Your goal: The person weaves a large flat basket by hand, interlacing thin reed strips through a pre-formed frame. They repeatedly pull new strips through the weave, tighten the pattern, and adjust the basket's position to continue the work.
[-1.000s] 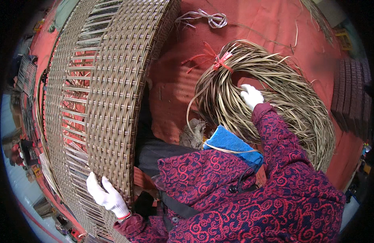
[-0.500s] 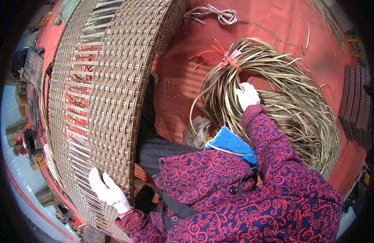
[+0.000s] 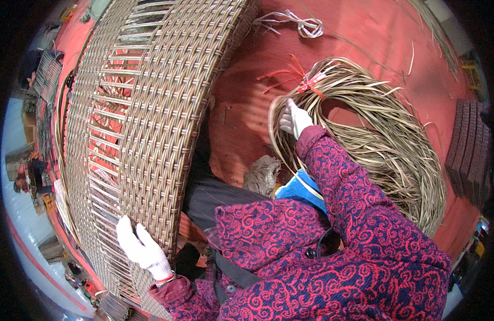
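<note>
A large curved woven wicker panel (image 3: 151, 117) stands at my left, its weave dense on the right and open-slatted on the left. My left hand (image 3: 143, 249), in a white glove, grips its lower woven edge. My right hand (image 3: 294, 119), also white-gloved, reaches out to a big coil of tan rattan strips (image 3: 380, 139) lying on the red floor and closes on strands at the coil's near left side. A red tie (image 3: 306, 83) binds the coil at its top. My sleeves are red and navy patterned.
A loose white strip bundle (image 3: 303, 24) lies on the red floor (image 3: 364, 37) beyond the coil. Dark woven pieces (image 3: 469, 150) sit at the far right. A blue cloth (image 3: 303, 192) and a frayed fibre tuft (image 3: 262, 174) lie by my lap. Clutter lines the left rim.
My right hand has slid left along the coil toward its near left edge. My left hand stays on the panel's lower edge, with the view shifted slightly.
</note>
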A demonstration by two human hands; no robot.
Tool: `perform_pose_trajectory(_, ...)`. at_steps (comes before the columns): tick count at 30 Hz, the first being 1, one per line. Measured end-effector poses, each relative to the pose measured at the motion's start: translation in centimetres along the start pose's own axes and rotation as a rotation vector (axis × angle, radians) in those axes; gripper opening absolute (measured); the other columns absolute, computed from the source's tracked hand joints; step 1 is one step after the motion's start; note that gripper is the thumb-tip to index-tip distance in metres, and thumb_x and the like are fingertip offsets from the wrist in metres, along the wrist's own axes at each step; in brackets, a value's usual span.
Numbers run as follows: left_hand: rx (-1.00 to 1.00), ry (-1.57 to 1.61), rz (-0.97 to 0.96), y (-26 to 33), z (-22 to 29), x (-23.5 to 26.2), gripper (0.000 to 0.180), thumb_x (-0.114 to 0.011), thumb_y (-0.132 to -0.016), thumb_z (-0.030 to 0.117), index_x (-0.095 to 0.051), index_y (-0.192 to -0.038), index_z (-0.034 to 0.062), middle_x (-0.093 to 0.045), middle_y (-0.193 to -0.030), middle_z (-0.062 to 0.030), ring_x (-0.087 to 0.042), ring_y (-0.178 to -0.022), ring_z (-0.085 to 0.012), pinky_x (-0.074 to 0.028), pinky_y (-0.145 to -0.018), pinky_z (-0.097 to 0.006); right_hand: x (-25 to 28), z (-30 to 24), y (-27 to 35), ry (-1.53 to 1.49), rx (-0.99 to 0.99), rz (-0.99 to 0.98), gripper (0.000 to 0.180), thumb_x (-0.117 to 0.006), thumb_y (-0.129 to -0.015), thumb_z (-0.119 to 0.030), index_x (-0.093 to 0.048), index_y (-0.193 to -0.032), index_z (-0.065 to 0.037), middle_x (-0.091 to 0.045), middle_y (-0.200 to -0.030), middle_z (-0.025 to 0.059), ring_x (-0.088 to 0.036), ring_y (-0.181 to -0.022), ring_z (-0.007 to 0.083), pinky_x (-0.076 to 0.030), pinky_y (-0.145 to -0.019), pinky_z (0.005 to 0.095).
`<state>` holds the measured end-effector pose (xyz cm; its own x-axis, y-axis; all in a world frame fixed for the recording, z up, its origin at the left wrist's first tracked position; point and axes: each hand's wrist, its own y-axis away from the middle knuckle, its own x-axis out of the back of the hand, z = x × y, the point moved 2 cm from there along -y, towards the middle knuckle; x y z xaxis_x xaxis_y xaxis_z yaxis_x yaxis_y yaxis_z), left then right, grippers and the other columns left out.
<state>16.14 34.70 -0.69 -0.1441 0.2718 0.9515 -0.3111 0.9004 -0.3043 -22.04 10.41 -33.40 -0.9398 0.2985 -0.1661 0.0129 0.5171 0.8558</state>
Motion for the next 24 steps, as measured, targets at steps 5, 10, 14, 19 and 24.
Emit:
perform_pose_trajectory(5, 0.034, 0.035, -0.016, 0.1, 0.0, 0.1, 0.035, -0.062, -0.099, 0.005, -0.063, -0.133, -0.0036, -0.065, -0.133, -0.0211, -0.06, -0.125, -0.0381, -0.043, -0.112, -0.047, -0.3, 0.5, 0.5, -0.497, -0.064, -0.044, 0.075, -0.052, -0.098, -0.068, -0.052, -0.139, -0.005, -0.064, -0.115, 0.0114, -0.063, -0.106, 0.0299, -0.051, -0.096, 0.0488)
perform_pose_trajectory(10, 0.07, 0.046, -0.033, 0.1, 0.0, 0.1, 0.036, -0.061, -0.098, 0.004, -0.063, -0.133, -0.0035, -0.065, -0.134, -0.0206, -0.059, -0.126, -0.0372, -0.042, -0.112, -0.047, 1.4, -0.5, -0.9, -0.166, 0.123, -0.12, 0.051, -0.051, -0.105, -0.05, -0.058, -0.132, -0.008, -0.065, -0.117, 0.0077, -0.061, -0.104, 0.0236, -0.052, -0.091, 0.0415)
perform_pose_trajectory(14, 0.047, 0.035, -0.02, 0.0, 0.2, 0.1, 0.036, -0.062, -0.098, 0.005, -0.063, -0.134, -0.0027, -0.065, -0.134, -0.0203, -0.059, -0.127, -0.0372, -0.042, -0.113, -0.047, 2.7, 0.4, -2.3, -0.34, 0.024, -0.219, 0.018, -0.056, -0.104, -0.016, -0.061, -0.119, -0.008, -0.065, -0.099, 0.0079, -0.062, -0.087, 0.0238, -0.054, -0.081, 0.0406)
perform_pose_trajectory(19, 0.041, 0.053, 0.004, 0.0, 0.5, 0.0, 0.036, -0.064, -0.098, 0.006, -0.064, -0.133, -0.0021, -0.065, -0.134, -0.0196, -0.059, -0.126, -0.037, -0.042, -0.113, -0.047, 5.7, 0.5, 0.3, -0.478, -0.025, -0.32, 0.009, -0.061, -0.099, -0.009, -0.059, -0.106, -0.004, -0.062, -0.085, 0.007, -0.06, -0.07, 0.0174, -0.051, -0.057, 0.0275)
perform_pose_trajectory(24, 0.011, 0.093, 0.026, 0.2, 0.6, -0.4, 0.035, -0.066, -0.097, 0.007, -0.065, -0.131, -0.0016, -0.067, -0.131, -0.0187, -0.06, -0.124, -0.0372, -0.043, -0.111, -0.047, 6.2, -3.1, 6.4, -0.188, -0.049, -0.147, 0.005, -0.062, -0.096, -0.016, -0.063, -0.092, -0.014, -0.051, -0.059, -0.0026, -0.038, -0.04, 0.0095, -0.031, -0.038, 0.0265)
